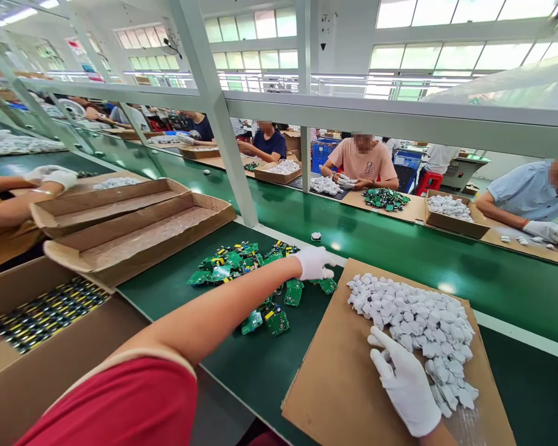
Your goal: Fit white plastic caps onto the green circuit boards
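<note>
My left hand, in a white glove, reaches far out over a heap of green circuit boards on the green belt. Its fingers are pressed together, pointing right, just above one board; what they pinch, if anything, I cannot make out. My right hand, also gloved, lies with fingers stretched out on the near edge of a pile of small white plastic parts. That pile rests on a brown cardboard sheet.
An open carton of dark and yellow parts stands at my left. Two shallow cardboard trays lie beyond it. A grey frame post rises mid-belt. Other people work across the belt with boards and white parts.
</note>
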Available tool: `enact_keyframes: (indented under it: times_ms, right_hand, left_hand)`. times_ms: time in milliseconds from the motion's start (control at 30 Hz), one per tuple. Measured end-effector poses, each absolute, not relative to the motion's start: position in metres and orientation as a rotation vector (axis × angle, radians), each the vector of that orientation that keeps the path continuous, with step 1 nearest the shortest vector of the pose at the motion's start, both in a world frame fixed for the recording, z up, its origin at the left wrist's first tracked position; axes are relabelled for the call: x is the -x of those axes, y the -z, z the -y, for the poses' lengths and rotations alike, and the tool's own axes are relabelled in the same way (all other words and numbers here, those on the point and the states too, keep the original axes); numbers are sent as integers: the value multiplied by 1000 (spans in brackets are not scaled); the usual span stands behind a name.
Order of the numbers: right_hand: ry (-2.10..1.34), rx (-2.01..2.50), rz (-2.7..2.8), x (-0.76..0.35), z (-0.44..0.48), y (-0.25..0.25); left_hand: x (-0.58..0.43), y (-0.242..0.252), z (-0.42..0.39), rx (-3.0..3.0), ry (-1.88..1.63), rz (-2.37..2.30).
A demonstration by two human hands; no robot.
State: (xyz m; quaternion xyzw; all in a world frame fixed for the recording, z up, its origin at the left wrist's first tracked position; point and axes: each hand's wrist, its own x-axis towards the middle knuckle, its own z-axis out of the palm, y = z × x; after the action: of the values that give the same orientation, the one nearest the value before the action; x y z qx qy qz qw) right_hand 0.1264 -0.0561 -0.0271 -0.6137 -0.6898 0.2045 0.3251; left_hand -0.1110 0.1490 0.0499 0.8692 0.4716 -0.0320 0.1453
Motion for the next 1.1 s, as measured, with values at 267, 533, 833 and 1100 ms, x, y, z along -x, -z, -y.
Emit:
enact_keyframes:
  times_ms: [267,533,833,1100]
  right_hand:
    - [-479,1568,1783,-131,57,25]
    - [-457,1434,1442,-139,70,-2]
    - [-312,1915,1192,-214,122,-34]
    - [-122,2190,1493,-232,134,13]
  left_hand:
    - [92,-32,-102,-2415,-239,-1403]
    - [23,-50,-24,-885,-592,-498]
    - [-14,-4,15,-605,-331,-398]
    - [-11,9,9,-484,-230,-395]
